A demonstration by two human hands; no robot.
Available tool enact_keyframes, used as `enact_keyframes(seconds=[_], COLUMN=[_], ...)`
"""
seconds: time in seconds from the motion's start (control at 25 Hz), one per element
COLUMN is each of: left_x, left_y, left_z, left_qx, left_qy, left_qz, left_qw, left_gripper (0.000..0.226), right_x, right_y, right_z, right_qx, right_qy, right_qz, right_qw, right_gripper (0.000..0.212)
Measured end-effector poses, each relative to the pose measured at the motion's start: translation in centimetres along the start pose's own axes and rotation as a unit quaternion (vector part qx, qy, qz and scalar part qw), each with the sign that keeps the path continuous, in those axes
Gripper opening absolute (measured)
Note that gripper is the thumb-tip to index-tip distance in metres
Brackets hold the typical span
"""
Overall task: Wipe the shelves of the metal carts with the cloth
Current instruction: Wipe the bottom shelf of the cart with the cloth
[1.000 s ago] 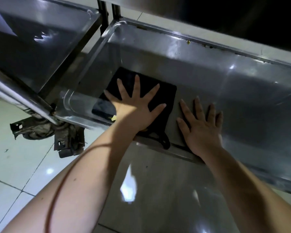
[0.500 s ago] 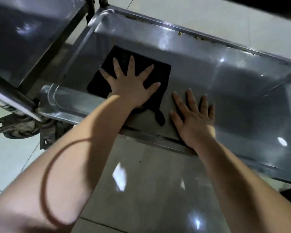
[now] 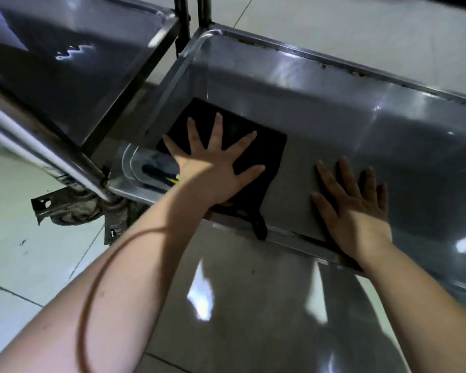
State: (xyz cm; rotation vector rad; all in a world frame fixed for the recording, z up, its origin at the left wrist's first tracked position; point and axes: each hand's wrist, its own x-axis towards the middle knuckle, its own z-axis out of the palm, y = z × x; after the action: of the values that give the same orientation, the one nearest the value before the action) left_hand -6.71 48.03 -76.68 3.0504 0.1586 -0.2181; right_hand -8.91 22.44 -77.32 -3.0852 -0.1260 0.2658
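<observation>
The step in hand looks like the wiping of a low shelf on one metal cart. The left hand lies flat on the black cloth, fingers straight and spread wide, pressing it down rather than gripping it. The cloth sits under the palm and fingers and reaches a little beyond the fingertips and out past the thumb. Its hanging loop trails back behind the heel of the hand over the shelf's near rim. The right hand rests flat on bare metal just beside the cloth's thumb-side edge, fingers straight and only slightly parted, holding nothing; it seems to serve as a brace. Most of the shelf lies beyond and to the outer side of the right hand's fingers, so much of this shelf probably remains to wipe. The next move calls for the pressed cloth to slide across that bare stretch, and for the right hand to lift clear. The neighbouring cart's shelf lies past the left little finger.
</observation>
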Motion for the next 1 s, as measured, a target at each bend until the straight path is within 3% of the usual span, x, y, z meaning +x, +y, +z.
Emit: enact_keyframes(seconds=[0.28,0.52,0.6,0.72,0.8,0.88,1.0], left_x=[11.0,4.7,0.4,-4.5,-5.3,-4.6,-2.3], left_y=[-0.9,-2.9,-3.7,-3.0,-2.6,-2.5,-3.4], left_z=[-2.6,-2.4,-1.7,-0.6,-0.5,-0.7,-0.8], left_qx=[-0.021,-0.017,-0.011,-0.026,-0.019,-0.016,0.005], left_qy=[-0.024,-0.042,-0.074,-0.052,-0.032,-0.022,-0.022], left_qz=[-0.012,0.029,-0.019,-0.092,-0.103,-0.098,-0.078], left_qw=[0.999,0.999,0.997,0.994,0.994,0.995,0.997], left_gripper=[0.073,0.072,0.073,0.076,0.077,0.076,0.074], right_x=[0.1,0.3,0.1,0.1,0.4,0.3,-0.5], right_y=[-0.2,-0.3,-0.3,-0.3,-1.6,-3.1,-4.4], right_z=[-0.3,-0.2,0.0,-0.4,-1.2,-1.3,-0.5], right_qx=[0.003,-0.004,-0.003,-0.013,0.043,0.080,0.044], right_qy=[0.000,-0.007,0.004,-0.015,-0.064,-0.064,-0.041], right_qz=[-0.003,0.001,0.003,0.021,0.072,0.113,0.087], right_qw=[1.000,1.000,1.000,1.000,0.994,0.988,0.994], right_gripper=[0.065,0.056,0.056,0.056,0.054,0.053,0.054])
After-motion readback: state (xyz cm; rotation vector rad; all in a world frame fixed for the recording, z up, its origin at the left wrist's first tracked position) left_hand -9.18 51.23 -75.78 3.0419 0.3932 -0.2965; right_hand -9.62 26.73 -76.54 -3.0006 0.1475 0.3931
